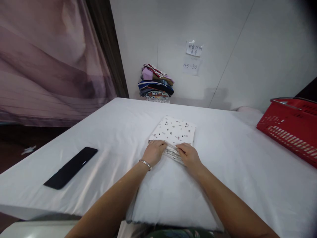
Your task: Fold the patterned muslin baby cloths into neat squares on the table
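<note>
A folded white cloth [173, 129] with a small dark print lies on the white-covered table in front of me. Its layered near edge bunches up between my hands. My left hand [155, 152], with a silver bracelet at the wrist, pinches the near left part of that edge. On the right, my right hand [189, 157] grips the same edge with thumb and fingers. Both hands are closed on the cloth, a short gap apart, and the layers show between them. The fingertips are partly hidden in the folds.
A dark flat phone-like slab [71, 168] lies on the white tablecloth [111, 132] at left. Folded clothes [156, 82] are stacked beyond the far edge by the wall. At right stands a red plastic basket [292, 129]. A pink curtain [49, 59] hangs at the left.
</note>
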`<state>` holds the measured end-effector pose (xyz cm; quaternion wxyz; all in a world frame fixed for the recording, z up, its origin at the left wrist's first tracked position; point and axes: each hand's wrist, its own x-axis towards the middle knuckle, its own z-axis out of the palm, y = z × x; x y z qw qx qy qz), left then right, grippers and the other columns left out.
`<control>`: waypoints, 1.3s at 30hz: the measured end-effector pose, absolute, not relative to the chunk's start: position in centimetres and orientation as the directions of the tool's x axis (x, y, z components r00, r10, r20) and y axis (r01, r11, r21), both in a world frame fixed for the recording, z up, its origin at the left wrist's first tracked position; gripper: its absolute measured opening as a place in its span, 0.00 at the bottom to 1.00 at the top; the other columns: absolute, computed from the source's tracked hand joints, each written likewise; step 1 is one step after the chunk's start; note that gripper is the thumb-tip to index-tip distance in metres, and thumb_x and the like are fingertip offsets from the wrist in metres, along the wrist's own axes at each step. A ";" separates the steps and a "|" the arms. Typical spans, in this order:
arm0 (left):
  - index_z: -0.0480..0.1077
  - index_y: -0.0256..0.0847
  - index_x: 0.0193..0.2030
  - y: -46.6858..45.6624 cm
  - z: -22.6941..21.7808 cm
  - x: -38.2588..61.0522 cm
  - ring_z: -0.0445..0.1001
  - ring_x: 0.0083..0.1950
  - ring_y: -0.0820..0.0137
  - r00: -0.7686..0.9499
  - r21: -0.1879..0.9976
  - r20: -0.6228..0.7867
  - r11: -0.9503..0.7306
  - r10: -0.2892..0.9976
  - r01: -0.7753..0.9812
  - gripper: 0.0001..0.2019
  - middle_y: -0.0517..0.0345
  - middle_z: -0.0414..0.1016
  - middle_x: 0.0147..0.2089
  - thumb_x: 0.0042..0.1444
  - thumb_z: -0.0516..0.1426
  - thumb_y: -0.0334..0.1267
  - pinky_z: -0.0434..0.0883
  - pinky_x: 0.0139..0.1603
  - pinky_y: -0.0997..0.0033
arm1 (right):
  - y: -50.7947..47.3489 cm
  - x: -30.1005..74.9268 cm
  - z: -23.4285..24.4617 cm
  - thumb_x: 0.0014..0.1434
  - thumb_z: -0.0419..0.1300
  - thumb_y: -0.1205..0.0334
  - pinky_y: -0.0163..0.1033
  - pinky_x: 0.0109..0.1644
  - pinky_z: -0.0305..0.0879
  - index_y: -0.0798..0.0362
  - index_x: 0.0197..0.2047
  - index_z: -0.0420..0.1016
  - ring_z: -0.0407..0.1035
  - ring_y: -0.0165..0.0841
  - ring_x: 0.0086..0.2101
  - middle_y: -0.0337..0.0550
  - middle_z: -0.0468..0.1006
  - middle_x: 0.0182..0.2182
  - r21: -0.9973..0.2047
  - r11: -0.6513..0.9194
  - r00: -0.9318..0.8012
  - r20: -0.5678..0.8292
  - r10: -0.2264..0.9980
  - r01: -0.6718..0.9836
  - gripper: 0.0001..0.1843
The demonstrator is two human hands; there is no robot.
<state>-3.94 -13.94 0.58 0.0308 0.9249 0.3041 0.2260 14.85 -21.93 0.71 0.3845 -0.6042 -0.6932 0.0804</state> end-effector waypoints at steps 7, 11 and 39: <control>0.71 0.42 0.39 -13.8 0.8 -3.9 0.68 0.43 0.66 0.723 0.162 0.375 -0.809 0.580 0.565 0.10 0.55 0.73 0.40 0.58 0.49 0.31 0.63 0.43 0.64 | -21.8 15.1 1.1 0.62 0.48 0.65 0.43 0.46 0.64 0.48 0.44 0.75 0.66 0.36 0.42 0.45 0.75 0.41 -0.393 0.336 -0.047 0.589 0.807 0.856 0.15; 0.70 0.40 0.36 -13.8 0.8 -3.8 0.68 0.42 0.65 0.721 0.132 0.386 -0.807 0.576 0.575 0.10 0.53 0.72 0.39 0.56 0.49 0.27 0.64 0.42 0.64 | -21.5 15.2 0.5 0.61 0.48 0.69 0.44 0.45 0.63 0.48 0.44 0.75 0.65 0.38 0.42 0.44 0.75 0.41 -0.306 0.362 -0.135 0.570 0.810 0.880 0.17; 0.67 0.40 0.35 -13.9 0.9 -3.5 0.61 0.58 0.63 0.556 0.083 0.666 -0.791 0.497 0.606 0.08 0.54 0.69 0.52 0.59 0.47 0.30 0.56 0.58 0.55 | -22.1 14.2 0.5 0.61 0.49 0.65 0.41 0.44 0.62 0.51 0.41 0.70 0.66 0.34 0.40 0.43 0.74 0.39 -0.437 0.366 -0.111 0.508 0.854 0.822 0.10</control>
